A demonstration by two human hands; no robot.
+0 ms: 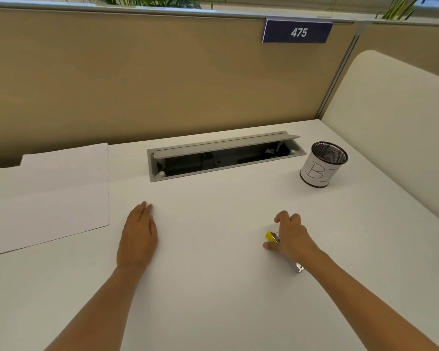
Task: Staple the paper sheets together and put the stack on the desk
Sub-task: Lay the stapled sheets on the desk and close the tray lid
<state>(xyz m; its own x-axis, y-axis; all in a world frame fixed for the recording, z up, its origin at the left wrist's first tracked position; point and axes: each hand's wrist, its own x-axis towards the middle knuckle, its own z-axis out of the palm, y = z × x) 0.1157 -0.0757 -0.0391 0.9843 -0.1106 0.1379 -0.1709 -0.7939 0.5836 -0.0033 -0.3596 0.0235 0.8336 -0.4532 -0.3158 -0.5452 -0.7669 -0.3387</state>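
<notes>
**Paper sheets** (48, 196): white, flat on the desk (213, 300) at the left, far corner against the partition (162, 79). The left part is cut off by the frame, so the long axis is uncertain. The right edge runs near to far.

**Stapler** (271, 236): on the desk at the right, well apart from the sheets. Yellow nose points far-left, metal tail near-right.

**Right hand** (290, 236): arched over the stapler, thumb by the nose. Whether it grips cannot be told.

**Left hand** (138, 236): flat on the desk, fingers straight and together. It lies near the sheets' right edge without touching and is judged the nearer hand for drawing them over.

**Surroundings:** open cable tray (223, 158) far centre; mesh pen cup (323, 163) far right; plate "475" (298, 31).
</notes>
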